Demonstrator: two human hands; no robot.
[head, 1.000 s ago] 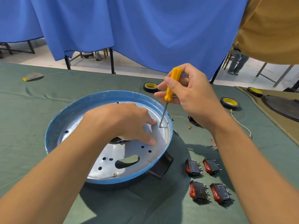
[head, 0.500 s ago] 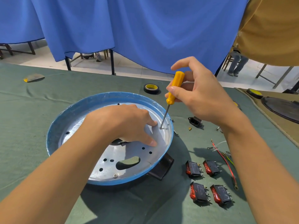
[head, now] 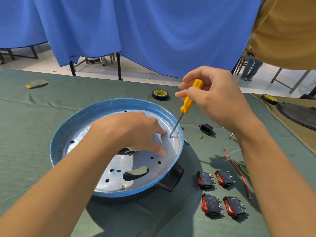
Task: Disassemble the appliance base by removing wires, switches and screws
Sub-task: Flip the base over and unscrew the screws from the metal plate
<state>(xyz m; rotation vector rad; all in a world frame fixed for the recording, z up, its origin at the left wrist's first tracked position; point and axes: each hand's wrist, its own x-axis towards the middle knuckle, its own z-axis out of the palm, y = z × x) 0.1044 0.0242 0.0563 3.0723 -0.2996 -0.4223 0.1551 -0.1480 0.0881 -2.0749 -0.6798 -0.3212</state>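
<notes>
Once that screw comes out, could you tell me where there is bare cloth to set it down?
Bare cloth lies left of the blue base and in front of it. Right of the base is crowded: four red switches, loose wires, a black socket.

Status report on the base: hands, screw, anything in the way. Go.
Right hand grips yellow screwdriver, tip on screw near base rim. Left hand flat on plate, steadying. Four switches out. Nothing blocking.

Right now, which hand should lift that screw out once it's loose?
Left, probably. The left hand rests inside the blue base, its fingertips beside the screw. The right hand is occupied gripping the yellow screwdriver, whose tip sits on that screw.
</notes>
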